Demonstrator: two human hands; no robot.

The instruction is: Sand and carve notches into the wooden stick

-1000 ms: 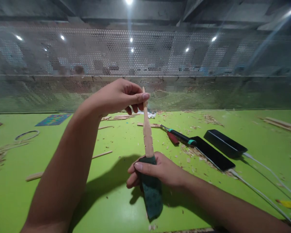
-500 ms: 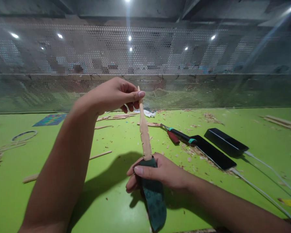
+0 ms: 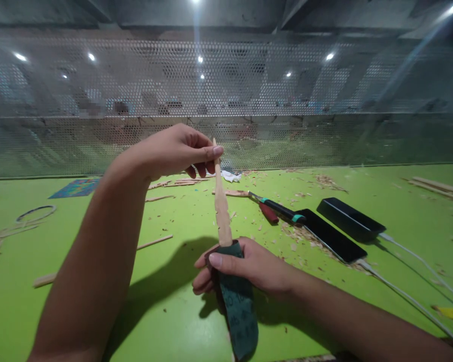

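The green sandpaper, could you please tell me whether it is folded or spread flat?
Folded: the right hand holds the green sandpaper around the wooden stick.

The left of the hands has shifted slightly toward the left of the frame, and the notched wooden stick leans further that way at its top. The green strip's lower end has swung rightward and down, its printed characters now plainer.

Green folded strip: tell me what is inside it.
A notched wooden piece enters the green strip at its top, where the right hand grips it. Whatever lies deeper in the fold is covered.
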